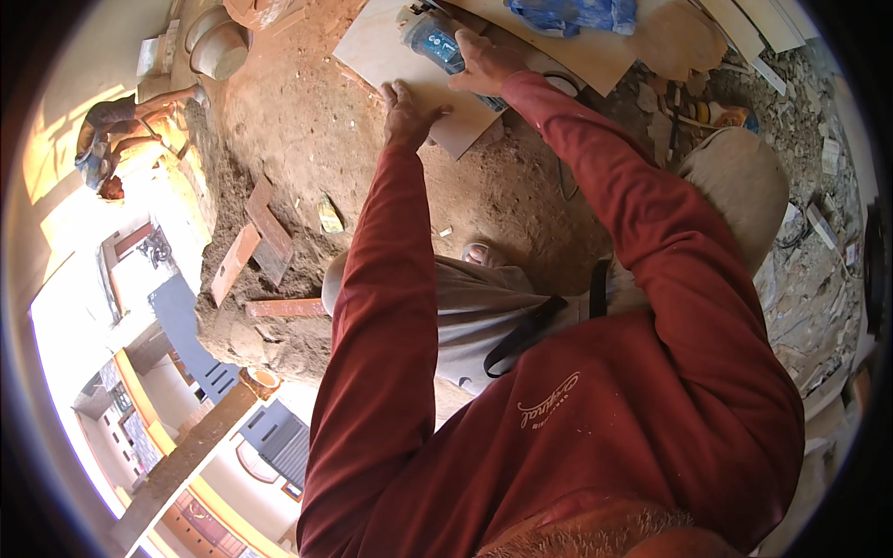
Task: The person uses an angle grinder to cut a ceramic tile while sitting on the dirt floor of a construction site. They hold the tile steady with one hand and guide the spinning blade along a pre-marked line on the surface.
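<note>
A pale, flat tile lies on the dirt ground in front of me. My left hand rests at its near left edge, fingers spread, holding nothing. My right hand is wrapped over a blue and dark power tool on the tile; part of its body is hidden beneath the palm, and its exact kind is not clear. A second pale tile lies to the right, partly behind my right hand.
Blue plastic sheeting lies at the far right. Rubble covers the right side. Reddish-brown tile pieces and a small packet lie at left. Basins stand at far left, near another person bending over.
</note>
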`<state>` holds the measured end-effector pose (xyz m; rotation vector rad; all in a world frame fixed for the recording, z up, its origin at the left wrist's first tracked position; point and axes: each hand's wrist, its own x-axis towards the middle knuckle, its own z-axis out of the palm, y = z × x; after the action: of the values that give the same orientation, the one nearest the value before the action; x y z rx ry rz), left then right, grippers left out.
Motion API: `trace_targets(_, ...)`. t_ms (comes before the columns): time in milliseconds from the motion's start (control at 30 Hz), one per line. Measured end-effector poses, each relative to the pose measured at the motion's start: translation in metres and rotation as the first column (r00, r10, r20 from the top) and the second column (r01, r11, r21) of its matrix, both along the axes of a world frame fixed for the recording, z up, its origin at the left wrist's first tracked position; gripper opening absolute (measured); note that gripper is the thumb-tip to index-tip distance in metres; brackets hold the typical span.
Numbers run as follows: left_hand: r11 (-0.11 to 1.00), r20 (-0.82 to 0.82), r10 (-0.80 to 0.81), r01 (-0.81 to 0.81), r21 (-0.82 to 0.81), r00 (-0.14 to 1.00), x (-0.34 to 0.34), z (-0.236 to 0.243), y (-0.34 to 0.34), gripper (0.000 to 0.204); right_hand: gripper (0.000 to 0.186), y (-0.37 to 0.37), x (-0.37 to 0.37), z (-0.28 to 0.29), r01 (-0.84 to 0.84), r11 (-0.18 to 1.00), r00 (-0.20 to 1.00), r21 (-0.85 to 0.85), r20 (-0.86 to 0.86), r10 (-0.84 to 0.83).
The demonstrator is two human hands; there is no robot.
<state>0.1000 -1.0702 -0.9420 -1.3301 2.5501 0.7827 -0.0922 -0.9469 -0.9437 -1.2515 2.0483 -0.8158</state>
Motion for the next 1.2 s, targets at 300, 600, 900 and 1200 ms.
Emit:
trace_targets(300, 1.000, -0.017, -0.025, 0.025, -0.008, 1.000, 0.001, -0.005, -0.003, 0.126, 0.073, 0.004, 0.005, -0.003, 0.034, 0.999, 0.999, -0.002, -0.027, -0.034)
trace_targets(600, 1.000, -0.030, -0.014, 0.014, 0.007, 0.999, -0.003, 0.003, 0.002, 0.126, 0.071, 0.012, 0.003, -0.003, 0.027, 1.000, 1.000, -0.014, -0.016, -0.027)
trace_targets(900, 1.000, -0.028, -0.016, 0.016, 0.006, 0.999, -0.003, 0.001, 0.001, 0.127, 0.072, 0.016, 0.006, 0.000, 0.045, 0.999, 0.999, 0.003, -0.008, -0.045)
trace_targets(1200, 1.000, -0.010, -0.009, 0.009, -0.012, 1.000, -0.001, -0.007, -0.003, 0.128, 0.077, 0.022, 0.008, 0.002, 0.059, 0.997, 0.997, 0.041, -0.055, -0.057)
